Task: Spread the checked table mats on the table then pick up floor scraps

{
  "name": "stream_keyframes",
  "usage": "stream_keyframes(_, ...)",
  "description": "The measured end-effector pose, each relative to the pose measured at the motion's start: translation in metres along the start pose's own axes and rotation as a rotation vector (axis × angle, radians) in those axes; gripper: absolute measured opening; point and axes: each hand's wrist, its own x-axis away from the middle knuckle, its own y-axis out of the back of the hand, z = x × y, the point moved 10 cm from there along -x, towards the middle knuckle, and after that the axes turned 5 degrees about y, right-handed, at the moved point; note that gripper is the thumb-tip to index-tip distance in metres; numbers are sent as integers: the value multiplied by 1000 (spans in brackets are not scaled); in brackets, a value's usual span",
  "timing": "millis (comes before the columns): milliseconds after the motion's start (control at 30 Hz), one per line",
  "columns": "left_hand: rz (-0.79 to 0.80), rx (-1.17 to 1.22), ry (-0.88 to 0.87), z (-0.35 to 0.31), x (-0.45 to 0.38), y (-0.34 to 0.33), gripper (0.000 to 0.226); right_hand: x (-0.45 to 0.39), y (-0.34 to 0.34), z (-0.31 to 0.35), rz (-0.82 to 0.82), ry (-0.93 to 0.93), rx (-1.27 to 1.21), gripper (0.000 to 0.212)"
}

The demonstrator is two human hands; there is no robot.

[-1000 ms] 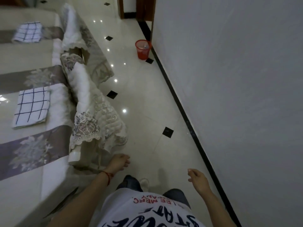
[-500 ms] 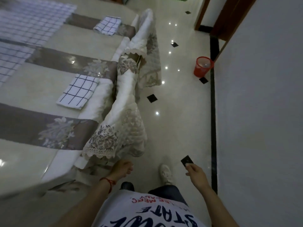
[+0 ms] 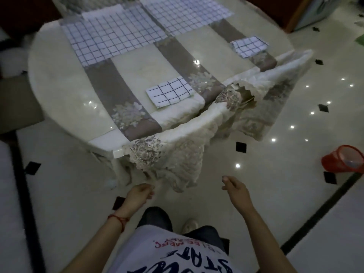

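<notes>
Nearest the tabletop (image 3: 59,91) edge: left hand (image 3: 137,196) and right hand (image 3: 235,189), fingers loosely curled, holding nothing. Beyond, on it: folded checked mat (image 3: 170,93), likely light, limp cloth; judged best pinched at two corners. Farther: second folded mat (image 3: 249,46), two spread mats (image 3: 116,36).

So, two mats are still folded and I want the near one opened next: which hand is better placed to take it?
Probably the left hand: it hangs empty nearest the table edge below the folded mat. The right hand, also empty, is out over the floor.
</notes>
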Motion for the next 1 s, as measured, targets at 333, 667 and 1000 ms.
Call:
stream_keyframes(333,-193,321,-543,-142,110,64,22,-30,-15,177,71,410,-182,21)
stream_keyframes(667,-269,203,-586,-241,34,100,25,-101,-23,278,2,523,-213,24)
stream_keyframes(1000,-384,133,-279,-257,-76,98,28,-249,-50,273,40,318,43,13)
